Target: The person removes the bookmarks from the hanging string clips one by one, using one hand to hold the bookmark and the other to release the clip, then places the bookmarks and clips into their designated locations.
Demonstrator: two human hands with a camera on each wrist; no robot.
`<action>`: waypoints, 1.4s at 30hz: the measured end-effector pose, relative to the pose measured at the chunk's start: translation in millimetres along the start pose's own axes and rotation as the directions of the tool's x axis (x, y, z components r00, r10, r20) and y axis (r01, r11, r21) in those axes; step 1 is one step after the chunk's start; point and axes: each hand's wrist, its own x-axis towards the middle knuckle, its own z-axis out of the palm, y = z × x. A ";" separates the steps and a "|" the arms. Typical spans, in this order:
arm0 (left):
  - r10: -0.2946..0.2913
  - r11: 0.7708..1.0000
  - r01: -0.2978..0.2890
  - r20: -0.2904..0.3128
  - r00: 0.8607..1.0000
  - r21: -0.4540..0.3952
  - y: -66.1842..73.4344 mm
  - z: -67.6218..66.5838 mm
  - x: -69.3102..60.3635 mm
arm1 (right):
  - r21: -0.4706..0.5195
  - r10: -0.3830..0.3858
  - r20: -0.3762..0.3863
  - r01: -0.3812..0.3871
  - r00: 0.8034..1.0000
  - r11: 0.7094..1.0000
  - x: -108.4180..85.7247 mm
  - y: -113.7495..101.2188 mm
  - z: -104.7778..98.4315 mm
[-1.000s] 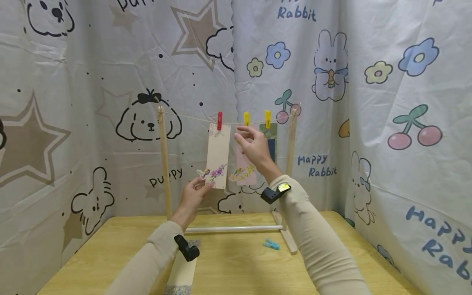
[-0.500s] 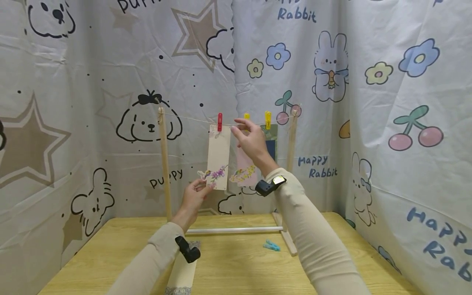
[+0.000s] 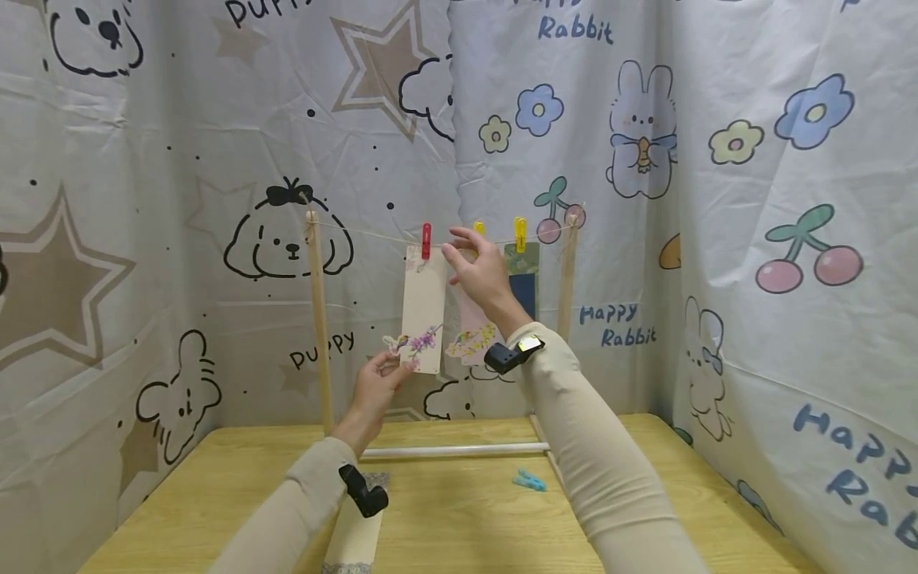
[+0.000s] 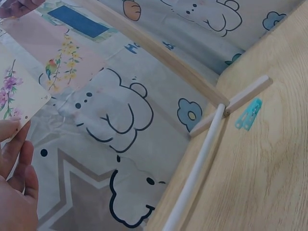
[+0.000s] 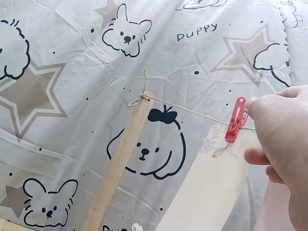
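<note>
Firstly, one left hand (image 3: 374,391): grip drawn to a pinch, thumb in front and fingers behind, on the lower left corner of a cream card (image 3: 423,299) printed with a bird and purple blossom. Item, the cream card itself: hanging upright from a string (image 5: 187,109), fixed at its top edge by a red clip (image 3: 426,241). Item, one right hand (image 3: 488,275): grip parted, thumb and forefinger spread a little and holding nothing, just beside the red clip; whether a fingertip touches it cannot be told. Item, one pink card (image 4: 38,41) with yellow blossom, partly behind the right hand. Item, one green card (image 3: 523,283) with a dark blue panel, under a yellow clip (image 3: 519,235). Item, one wooden post (image 3: 319,319) at the string's left end. On the tabletop (image 3: 459,526): one blue clip (image 3: 529,479), and one lace-edged card (image 3: 357,532) lying flat, partly covered by the left wrist.
</note>
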 end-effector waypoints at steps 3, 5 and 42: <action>-0.014 1.000 0.014 -0.002 1.000 0.000 -2.0 -0.1 0.9 | 0.013 -0.014 0.001 0.014 1.000 1.000 3.3 -1.7 2.3; -0.012 1.000 0.012 -0.003 1.000 0.003 -2.5 0.3 1.4 | 0.026 -0.014 0.003 0.014 1.000 1.000 6.0 -3.2 4.2; -0.011 1.000 0.011 0.018 1.000 0.018 -5.8 0.8 4.1 | -0.019 0.153 0.075 -0.152 0.985 0.988 36.0 -9.3 20.7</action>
